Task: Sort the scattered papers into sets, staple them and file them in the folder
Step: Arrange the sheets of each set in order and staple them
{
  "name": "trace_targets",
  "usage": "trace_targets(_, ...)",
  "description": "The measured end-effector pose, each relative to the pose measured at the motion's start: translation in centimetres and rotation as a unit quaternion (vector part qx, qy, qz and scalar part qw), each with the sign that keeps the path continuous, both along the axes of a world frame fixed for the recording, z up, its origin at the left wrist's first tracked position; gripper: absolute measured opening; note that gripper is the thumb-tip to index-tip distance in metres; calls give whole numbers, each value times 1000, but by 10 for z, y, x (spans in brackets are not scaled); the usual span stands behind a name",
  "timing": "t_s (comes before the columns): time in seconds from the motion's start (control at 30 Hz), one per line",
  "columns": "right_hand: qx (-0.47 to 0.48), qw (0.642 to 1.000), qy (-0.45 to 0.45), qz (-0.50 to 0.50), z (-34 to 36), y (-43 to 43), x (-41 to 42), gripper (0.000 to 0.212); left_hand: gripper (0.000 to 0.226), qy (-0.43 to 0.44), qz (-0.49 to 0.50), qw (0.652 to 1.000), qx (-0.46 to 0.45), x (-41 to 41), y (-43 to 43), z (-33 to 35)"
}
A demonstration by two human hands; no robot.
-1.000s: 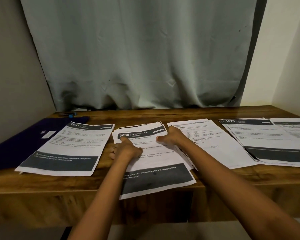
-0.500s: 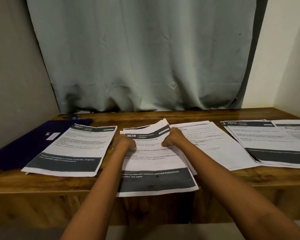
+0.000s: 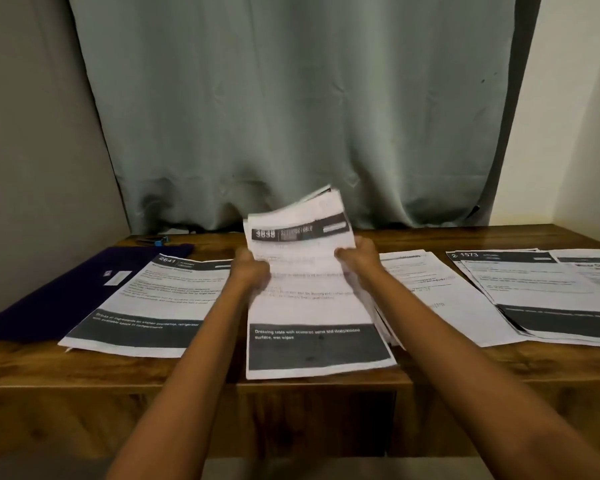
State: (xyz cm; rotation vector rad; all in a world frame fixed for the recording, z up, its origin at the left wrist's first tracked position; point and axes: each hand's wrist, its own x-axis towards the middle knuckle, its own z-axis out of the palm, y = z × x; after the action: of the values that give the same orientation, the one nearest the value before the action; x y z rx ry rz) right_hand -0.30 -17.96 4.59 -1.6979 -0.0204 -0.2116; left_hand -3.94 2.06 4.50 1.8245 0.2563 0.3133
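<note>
Desk read as a dial, 12 at the curtain. Wooden desk [image 3: 118, 372] set against a grey-green curtain [image 3: 291, 116]. At 6 o'clock, the paper stack headed 3638 [image 3: 312, 306]: several sheets, top page with a dark band reading "Dressing table with scattered items". Its near end lies at the front lip of the desk; its far end is raised off the wood and tilts up toward 12, with the upper corners of the sheets fanned unevenly. Left hand [image 3: 253, 268] clasps the stack's left edge, fingers curled round it. Right hand [image 3: 357, 256] clasps the right edge the same way, thumb on the top page. Both forearms reach in from 6. At 8 o'clock, just beside the held stack, a set headed 2641 [image 3: 146, 306] lies flat. It overlaps the right side of a dark purple folder [image 3: 49, 296] at 9, which is closed and carries a small white label. At 10, near the curtain hem, a small dark thing with a blue end [image 3: 155, 240] (too small to say what it is). At 4 o'clock a plain text set [image 3: 440, 299] lies flat, its left edge tucked under the held stack. At 3, a set headed 1573 [image 3: 534, 296], sheets slightly fanned, with another page [image 3: 596, 268] overlapping its right corner.
</note>
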Motion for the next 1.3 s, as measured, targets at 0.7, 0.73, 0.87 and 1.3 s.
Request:
trace_targets(0.7, 76, 967, -229, 84, 44, 5, -7, 37, 40, -321, 17, 946, 40, -16, 4, 38)
trace_targets(0.73, 69, 967, -233, 81, 45, 5, -6, 35, 38, -317, 14, 947, 40, -13, 4, 37)
trace_targets(0.87, 66, 964, -252, 54, 54, 5, -2, 33, 23, -325, 7, 944, 52, -7, 4, 48)
trace_targets(1.3, -47, 985, -164, 15, 4, 10, -3, 30, 37, -282, 34, 958, 39, -5, -4, -3)
